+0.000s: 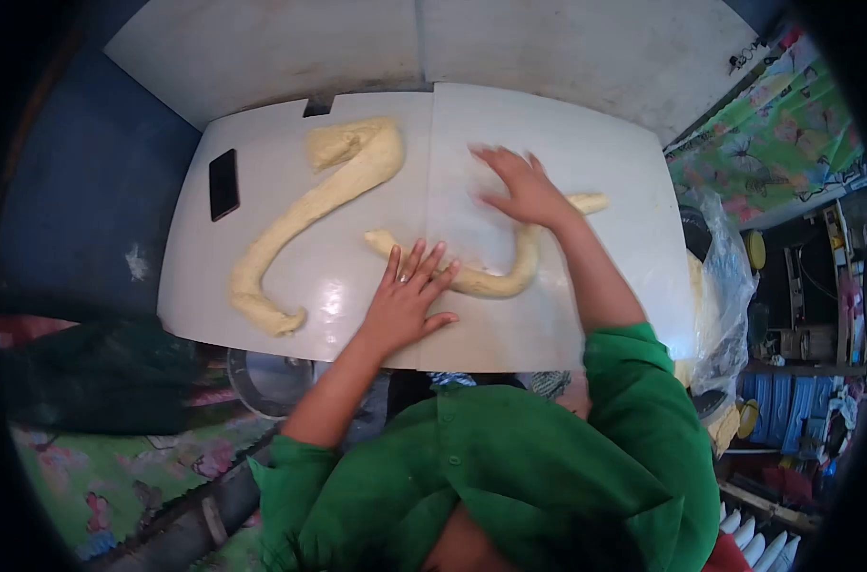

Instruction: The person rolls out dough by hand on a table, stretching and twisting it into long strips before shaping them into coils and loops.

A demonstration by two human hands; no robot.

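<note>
A thin rope of yellow dough [510, 282] curves across the white tabletop [357, 315]. My left hand [408, 296] lies on it near its left end, fingers spread and a ring on one of them. Above the bend of the rope is my right hand [521, 187], its fingers apart and slightly smeared by motion; it holds nothing. The rope's far right end passes behind my right wrist and shows again beyond it. To the left lies a thicker, longer roll of dough [300, 214], folded over at its top end.
A dark phone [224, 185] rests at the table's left side. Pale panels [548, 43] rise behind the table. Clear plastic sheeting [724, 286] hangs by the right edge, and a metal basin [269, 381] sits below the front left edge.
</note>
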